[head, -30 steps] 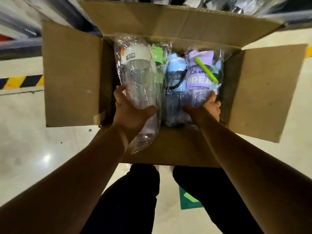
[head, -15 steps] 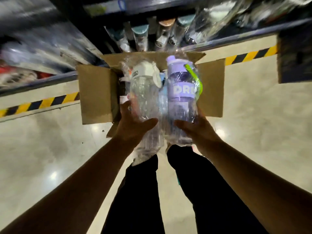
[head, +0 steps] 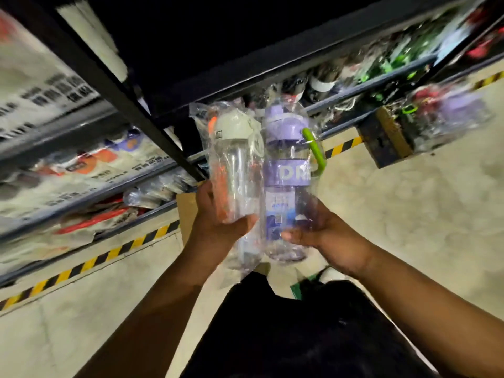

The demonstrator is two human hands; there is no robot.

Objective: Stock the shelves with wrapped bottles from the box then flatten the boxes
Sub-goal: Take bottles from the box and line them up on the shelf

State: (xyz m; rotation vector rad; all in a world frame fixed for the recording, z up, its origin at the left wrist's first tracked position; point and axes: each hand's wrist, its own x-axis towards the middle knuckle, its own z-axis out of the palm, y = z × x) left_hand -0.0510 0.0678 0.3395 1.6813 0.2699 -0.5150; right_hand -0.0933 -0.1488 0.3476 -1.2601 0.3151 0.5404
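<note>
Your left hand (head: 218, 227) grips the white-capped bottle (head: 234, 170) low on its body, thumb across the front. Your right hand (head: 327, 236) wraps the lower part of the purple bottle (head: 287, 186). Both bottles stand upright mid-frame, touching, in front of the shelf (head: 341, 102) at upper centre. They look empty, so light. The shells are stiff but the loose wrap is slick: squeeze the body through the film, not the green loop (head: 316, 151). The cardboard behind your left hand is probably the box (head: 186, 211); it's blurred.
</note>
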